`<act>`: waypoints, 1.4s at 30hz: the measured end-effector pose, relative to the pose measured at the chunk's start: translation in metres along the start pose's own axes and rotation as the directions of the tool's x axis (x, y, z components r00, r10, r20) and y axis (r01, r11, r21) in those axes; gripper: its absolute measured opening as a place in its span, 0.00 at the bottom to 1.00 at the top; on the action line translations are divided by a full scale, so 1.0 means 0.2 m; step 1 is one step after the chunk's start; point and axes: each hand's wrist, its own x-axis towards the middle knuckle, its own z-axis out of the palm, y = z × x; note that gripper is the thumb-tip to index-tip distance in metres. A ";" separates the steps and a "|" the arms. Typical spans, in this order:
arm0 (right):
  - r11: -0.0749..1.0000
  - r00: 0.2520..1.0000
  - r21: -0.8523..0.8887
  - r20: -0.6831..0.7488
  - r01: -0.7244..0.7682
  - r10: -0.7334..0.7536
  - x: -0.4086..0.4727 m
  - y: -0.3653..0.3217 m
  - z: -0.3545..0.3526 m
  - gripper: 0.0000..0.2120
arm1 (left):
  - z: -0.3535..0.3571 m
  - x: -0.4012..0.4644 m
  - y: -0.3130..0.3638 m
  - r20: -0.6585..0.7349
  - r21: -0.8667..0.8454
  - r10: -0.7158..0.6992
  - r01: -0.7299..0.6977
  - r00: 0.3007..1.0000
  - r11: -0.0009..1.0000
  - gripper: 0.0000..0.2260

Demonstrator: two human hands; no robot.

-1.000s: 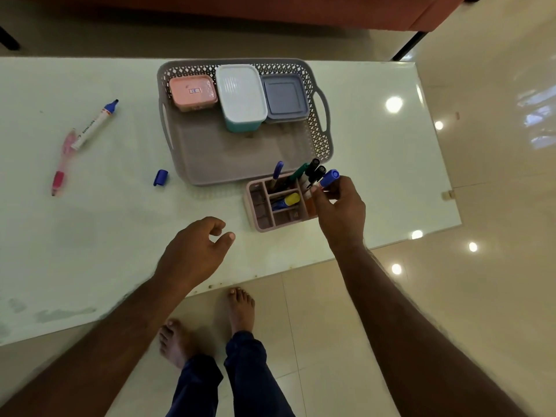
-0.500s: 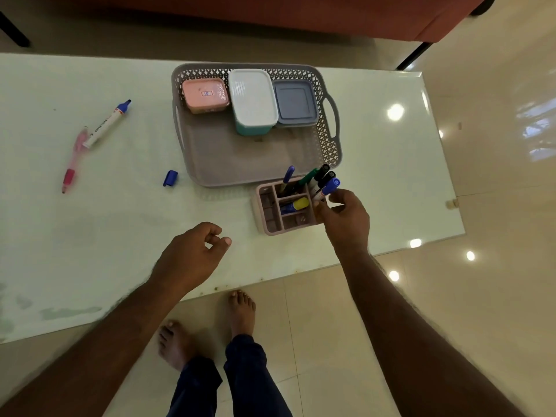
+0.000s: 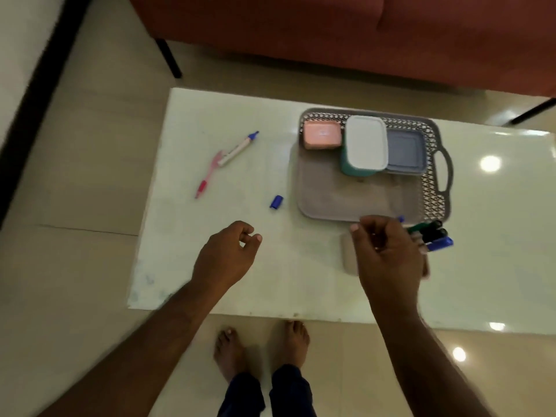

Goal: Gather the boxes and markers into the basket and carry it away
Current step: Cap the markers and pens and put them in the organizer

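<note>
- Standing at the bottom centre of the frame, two bare feet (image 3: 261, 350) show on the beige tiled floor just in front of the near edge of the pale glossy table (image 3: 301, 284).
- Hovering over the table left of centre, the left hand (image 3: 224, 255) is loosely curled, fingers bent toward the thumb with a gap between them; it holds nothing and touches nothing.
- The right hand (image 3: 386, 257), right of centre, hangs over the pink compartmented plastic organiser (image 3: 349, 260) and hides most of it. Its fingers are half curled; whether they pinch anything cannot be told.
- Capped markers (image 3: 431, 236), green, black and blue, stick out from behind the right hand at its right side.
- A small loose blue marker cap (image 3: 276, 202) lies on the table just left of the basket.
- The grey perforated plastic basket (image 3: 436, 188) with side handles sits right of centre, just beyond the right hand, its near half bare.
- Along its far wall stand three lidded boxes side by side: a pink box (image 3: 322, 135), a taller teal box with a white lid (image 3: 365, 142), and a flat grey-blue box (image 3: 406, 150).
- In the upper left of the table, well apart from the basket, a white marker with a bare blue tip (image 3: 237, 149) lies against a pink pen (image 3: 207, 173).
</note>
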 end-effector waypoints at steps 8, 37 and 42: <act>0.945 0.902 -0.170 0.384 0.278 -0.196 0.29 -0.27 0.54 0.11 | -0.27 0.23 -0.20 -0.274 0.065 -0.014 0.033 0.962 0.997 0.08; 0.342 0.579 -0.470 0.696 0.814 -0.424 0.66 -0.28 1.27 0.13 | -0.40 0.51 -0.34 -0.296 0.115 0.057 -0.024 0.953 0.993 0.13; 0.466 0.544 -0.302 0.608 0.832 -0.578 0.59 -0.29 1.15 0.17 | -0.40 0.49 -0.27 -0.291 -0.036 0.020 -0.032 0.957 0.999 0.11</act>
